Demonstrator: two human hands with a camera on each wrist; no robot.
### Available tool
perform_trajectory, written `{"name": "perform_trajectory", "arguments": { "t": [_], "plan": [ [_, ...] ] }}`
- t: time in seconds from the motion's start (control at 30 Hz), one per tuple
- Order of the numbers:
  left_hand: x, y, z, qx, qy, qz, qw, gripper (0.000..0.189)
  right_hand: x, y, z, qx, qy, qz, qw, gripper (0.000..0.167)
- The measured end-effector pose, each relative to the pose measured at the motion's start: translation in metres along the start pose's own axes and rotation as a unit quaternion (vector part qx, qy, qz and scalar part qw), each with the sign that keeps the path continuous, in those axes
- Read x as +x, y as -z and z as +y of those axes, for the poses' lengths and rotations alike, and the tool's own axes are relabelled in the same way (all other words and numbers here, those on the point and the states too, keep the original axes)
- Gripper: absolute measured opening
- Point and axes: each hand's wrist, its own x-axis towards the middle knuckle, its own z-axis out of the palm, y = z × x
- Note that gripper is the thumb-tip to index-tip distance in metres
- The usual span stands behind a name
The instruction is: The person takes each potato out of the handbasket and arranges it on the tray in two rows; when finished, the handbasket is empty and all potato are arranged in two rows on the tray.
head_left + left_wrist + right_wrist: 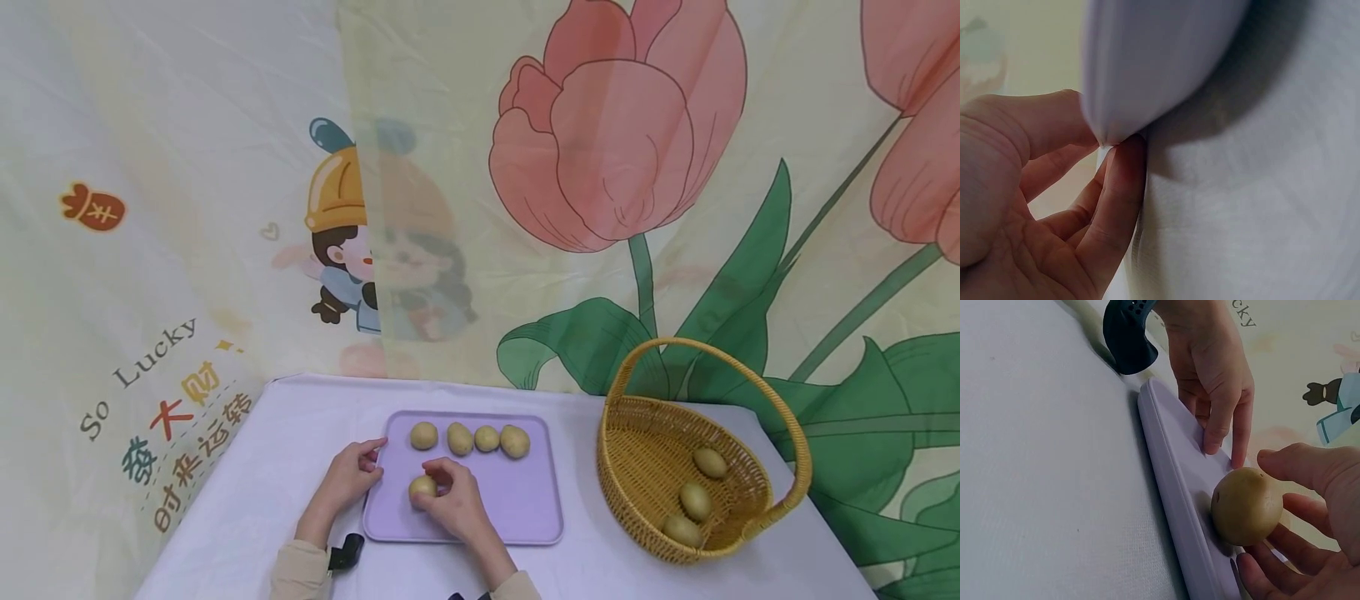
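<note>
My right hand (453, 500) curls its thumb and fingers round a small round potato (1247, 506), low over the front left part of a lilac tray (517, 508). In the right wrist view the thumb tip sits close at the potato's side, with the fingers opposite. My left hand (350, 477) is at the tray's left edge. Its thumb and fingertips hold the rim there, as the left wrist view shows from close up. Along the back of the tray several potatoes (487, 438) lie in a row, the leftmost (423, 435) a little apart.
To the right of the tray stands a wicker basket (630, 500) with a tall arched handle (776, 400). Three potatoes (695, 502) lie inside it. A white cloth (247, 500) covers the table, and a printed curtain (450, 358) hangs behind its back edge.
</note>
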Motion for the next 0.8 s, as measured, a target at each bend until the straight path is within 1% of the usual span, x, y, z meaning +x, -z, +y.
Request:
{"name": "perform_trajectory", "arguments": {
  "t": [0.17, 0.4, 0.67, 0.8],
  "plan": [
    [-0.001, 0.001, 0.003, 0.001, -0.002, -0.002, 1.0, 0.049, 0.0, 0.001, 0.001, -0.006, -0.007, 0.005, 0.9999, 0.041],
    [0.0, 0.001, 0.001, 0.002, 0.001, -0.003, 1.0, 0.05, 0.0, 0.007, 0.0, -0.021, -0.01, 0.013, 0.9996, 0.041],
    [0.0, 0.001, 0.001, 0.002, -0.008, -0.001, 1.0, 0.049, 0.001, 0.013, -0.002, -0.016, -0.01, 0.022, 0.9996, 0.041],
    [0.0, 0.0, 0.001, 0.0, -0.006, -0.001, 1.0, 0.049, 0.002, 0.016, -0.002, -0.017, -0.011, 0.027, 0.9994, 0.041]
  ]
}}
